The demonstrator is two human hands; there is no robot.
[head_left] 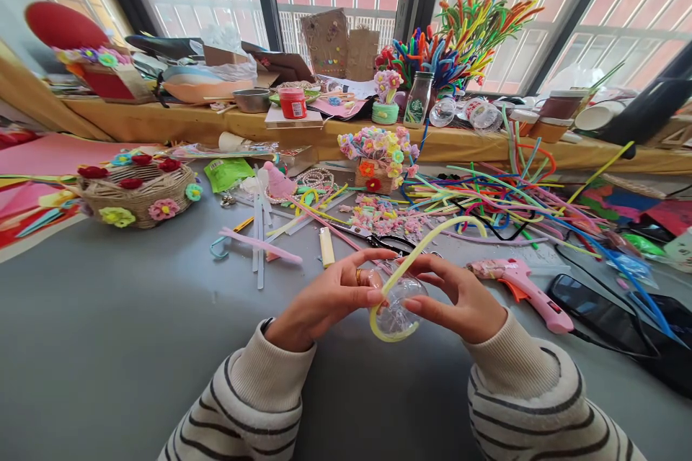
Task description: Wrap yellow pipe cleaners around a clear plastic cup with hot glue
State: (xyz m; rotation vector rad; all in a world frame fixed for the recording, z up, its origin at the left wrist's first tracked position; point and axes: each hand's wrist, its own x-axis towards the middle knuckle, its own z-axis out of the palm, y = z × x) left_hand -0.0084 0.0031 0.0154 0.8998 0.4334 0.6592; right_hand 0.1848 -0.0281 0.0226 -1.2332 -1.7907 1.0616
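Observation:
Between my two hands is a clear plastic cup (398, 305), tilted so that its round end faces me. A pale yellow pipe cleaner (417, 251) curves along the cup's lower edge, and its long free end arches up and to the right. My left hand (329, 299), with a ring on one finger, is closed on the cup's left side, its thumb pressing the pipe cleaner against it. My right hand (465, 301) grips the cup from the right, thumb on the near side. Fingers behind the cup are partly hidden.
A pink glue gun (527, 287) and a black phone (589, 310) lie to the right. Loose pipe cleaners (519, 198) are heaped behind my hands. A flower-trimmed basket (143, 194) stands at the left. Glue sticks (259, 245) and a yellow lighter (326, 247) lie nearer.

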